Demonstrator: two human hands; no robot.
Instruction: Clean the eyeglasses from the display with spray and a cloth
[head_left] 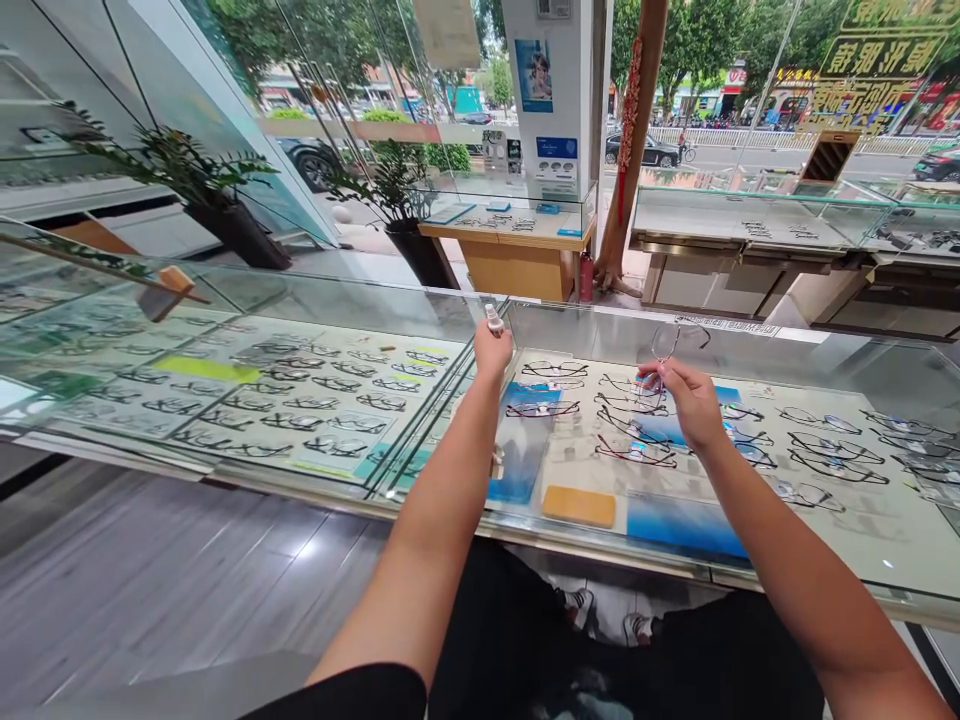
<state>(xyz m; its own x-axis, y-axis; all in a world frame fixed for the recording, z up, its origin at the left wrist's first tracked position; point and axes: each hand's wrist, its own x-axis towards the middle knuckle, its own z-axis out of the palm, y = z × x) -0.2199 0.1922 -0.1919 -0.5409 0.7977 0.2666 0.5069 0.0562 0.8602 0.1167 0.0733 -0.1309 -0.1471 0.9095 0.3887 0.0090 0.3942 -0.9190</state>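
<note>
My left hand (493, 352) is wrapped round a small spray bottle (493, 318), whose white top pokes out above my fingers. The bottle's body is hidden in my fist. My right hand (690, 398) pinches a pair of eyeglasses (666, 342) with a thin frame, held up over the glass display counter (540, 335). One lens and a temple show; my fingers cover part of the frame. Below, inside the counter, lie rows of eyeglasses (635, 455) on a pale base with blue panels (525, 440).
A tan block-shaped case (578, 506) rests near the counter's front edge. More eyeglasses (315, 403) fill the left section. Beyond stand potted plants (238, 225), a small display table (517, 250) and further glass showcases (757, 215). A wooden post (634, 150) rises behind the counter.
</note>
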